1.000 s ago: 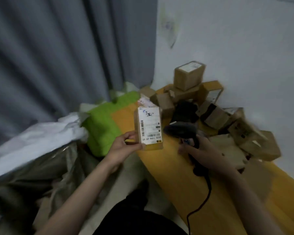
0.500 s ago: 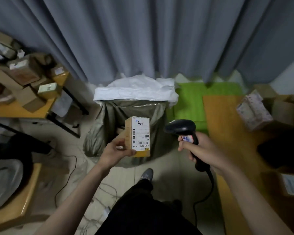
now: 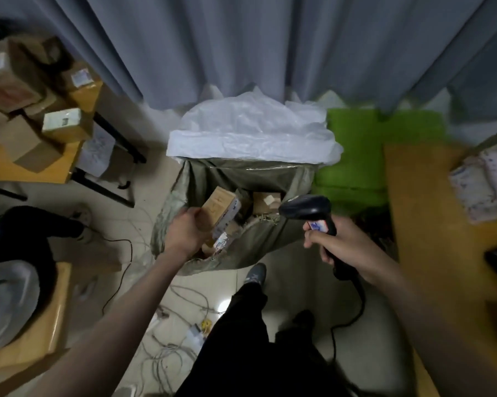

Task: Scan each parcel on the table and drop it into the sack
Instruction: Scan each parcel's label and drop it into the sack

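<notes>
Left hand (image 3: 185,233) fingers curled round the near end of a small brown parcel (image 3: 220,206), gripping it tilted, far end pointing down over the open mouth of the sack (image 3: 270,239). Label side turned to the right and partly blurred. Below and beside it, more parcels already lying in the sack, one small box (image 3: 266,200) just to the right.

Right hand (image 3: 342,245) wrapped round the grip of a black scanner (image 3: 306,209), fingers closed tight on the handle, head of the scanner aimed left toward the sack, cable trailing down to the floor.

Handling, as a judgement: a stiff cardboard box, likely light, since one hand carries it by one end without sagging. Surface dry and matte, not slippery. Best held across the short sides, as now, thumb on one face and fingers on the other; no sign of fragile contents, though cannot tell for sure. A short drop onto the other boxes looks safe.

Outward: white plastic liner (image 3: 253,133) folded over the far rim of the sack, grey curtain (image 3: 241,44) behind, a green mat (image 3: 356,150) to the right. Wooden desk (image 3: 430,202) at right edge carrying a pale wrapped packet (image 3: 485,184). Second desk (image 3: 26,170) at left, piled with brown boxes. Loose cables on the tiled floor.
</notes>
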Tool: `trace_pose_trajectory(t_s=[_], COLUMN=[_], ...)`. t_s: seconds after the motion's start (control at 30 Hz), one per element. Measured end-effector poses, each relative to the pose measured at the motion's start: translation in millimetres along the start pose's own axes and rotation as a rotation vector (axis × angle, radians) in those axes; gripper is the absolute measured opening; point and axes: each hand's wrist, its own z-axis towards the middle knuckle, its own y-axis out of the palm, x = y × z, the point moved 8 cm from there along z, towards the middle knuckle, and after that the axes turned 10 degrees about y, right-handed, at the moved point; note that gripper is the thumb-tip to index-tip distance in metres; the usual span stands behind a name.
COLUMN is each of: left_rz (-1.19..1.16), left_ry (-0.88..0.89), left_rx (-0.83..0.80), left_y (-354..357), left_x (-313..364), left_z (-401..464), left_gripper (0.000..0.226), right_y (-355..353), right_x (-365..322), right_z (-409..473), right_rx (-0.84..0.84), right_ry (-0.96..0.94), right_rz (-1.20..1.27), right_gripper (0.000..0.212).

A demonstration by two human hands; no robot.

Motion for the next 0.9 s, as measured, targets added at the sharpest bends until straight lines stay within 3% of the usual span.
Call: trace_pose_trajectory(t_s=[0.2,0.4,0.5,0.67,0.9], left_rz=[0.285,0.583,0.615,0.603,0.575], left_ry=[0.114,0.197,0.268,0.452,0.766], left_rx=[-0.214,-0.298,-0.376,-0.395,-0.333], left_y=[38.2,60.3,71.0,72.9,68.3], left_x=[-6.3,-0.3,14.7,73.9,214.2], left_z=[105.8,162.0,158.8,126.4,76.6], left_gripper=[0.062,0.079,0.066,0.051,0.047], right_y=[6.6,7.9,3.5,-17.0,-83.0], right_x=[-21.8,-26.9,-22.7,-11.8,38.6], right_z=[55.0,83.4,81.4,56.3,-15.6], right_rx=[0.072,0.123,0.140,0.197,0.375], right_ry=[0.063,0.112,0.129,0.119,0.136], right_rz=[-0.057,0.004,0.058,0.127,0.207], right_gripper=[0.005,0.008,0.008,0.006,0.003])
